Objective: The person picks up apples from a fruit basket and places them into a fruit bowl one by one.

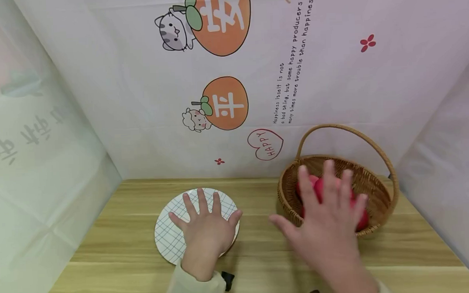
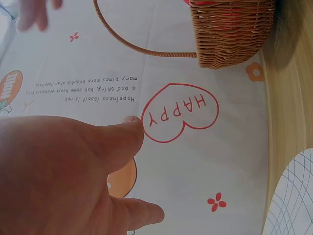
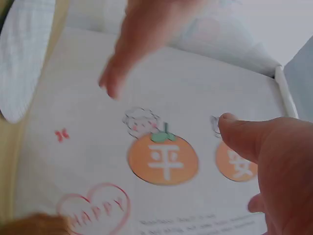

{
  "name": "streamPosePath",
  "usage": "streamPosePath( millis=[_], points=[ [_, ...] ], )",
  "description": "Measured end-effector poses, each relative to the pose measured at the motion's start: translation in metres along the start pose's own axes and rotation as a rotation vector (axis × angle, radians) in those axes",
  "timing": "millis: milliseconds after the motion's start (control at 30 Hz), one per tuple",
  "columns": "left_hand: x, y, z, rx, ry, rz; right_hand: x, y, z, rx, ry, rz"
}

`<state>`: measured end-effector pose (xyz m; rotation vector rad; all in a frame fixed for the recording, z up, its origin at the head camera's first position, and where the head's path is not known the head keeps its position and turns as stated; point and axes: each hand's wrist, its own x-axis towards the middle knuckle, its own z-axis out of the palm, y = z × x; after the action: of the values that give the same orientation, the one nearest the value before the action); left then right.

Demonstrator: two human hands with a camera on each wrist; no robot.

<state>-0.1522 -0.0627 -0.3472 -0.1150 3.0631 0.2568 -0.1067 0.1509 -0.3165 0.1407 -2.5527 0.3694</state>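
In the head view the left hand (image 1: 207,230), fingers spread and holding nothing, is over a round white plate (image 1: 169,223) with a blue grid pattern. The right hand (image 1: 328,230), also spread and slightly blurred, is in front of a wicker basket (image 1: 378,192). Red round objects (image 1: 362,219) lie in the basket, partly hidden behind the right fingers. The left wrist view shows the left hand (image 2: 73,171) raised, with the basket (image 2: 232,34) and the plate's edge (image 2: 296,196) beyond. In the right wrist view the right hand (image 3: 283,171) holds nothing.
A wooden table (image 1: 258,250) carries the plate on the left and the basket on the right, its tall handle upright. Behind stands a white printed cloth (image 1: 138,102); pale cloth also hangs at both sides. Small black items (image 1: 227,280) are by the wrists.
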Motion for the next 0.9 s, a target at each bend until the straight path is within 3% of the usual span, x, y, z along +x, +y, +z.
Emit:
streamPosePath(
  millis=[167,267,333,433,567,633,767,900],
  points=[
    [0.001,-0.002,0.001,-0.014,0.008,0.003,0.004,0.026,-0.020,0.173,0.476,-0.120],
    [0.002,-0.003,0.001,-0.021,0.009,0.001,0.006,0.049,-0.031,0.221,0.641,-0.131],
    [0.002,-0.004,0.001,-0.024,0.010,-0.001,0.005,0.067,-0.038,0.225,0.673,-0.099],
    [0.002,-0.004,0.001,-0.026,0.011,-0.002,0.002,0.095,-0.056,0.262,0.582,0.008],
    [0.002,-0.005,0.002,-0.030,0.013,-0.003,-0.001,0.130,-0.072,0.352,0.392,0.138],
    [0.001,-0.005,0.002,-0.031,0.013,-0.005,-0.004,0.148,-0.067,0.394,0.303,0.204],
    [0.001,-0.005,0.002,-0.041,0.002,-0.011,-0.014,0.180,-0.045,0.402,0.027,0.311],
    [0.001,-0.006,0.002,-0.049,-0.009,-0.015,-0.016,0.206,-0.018,0.385,-0.146,0.267]
  ],
)
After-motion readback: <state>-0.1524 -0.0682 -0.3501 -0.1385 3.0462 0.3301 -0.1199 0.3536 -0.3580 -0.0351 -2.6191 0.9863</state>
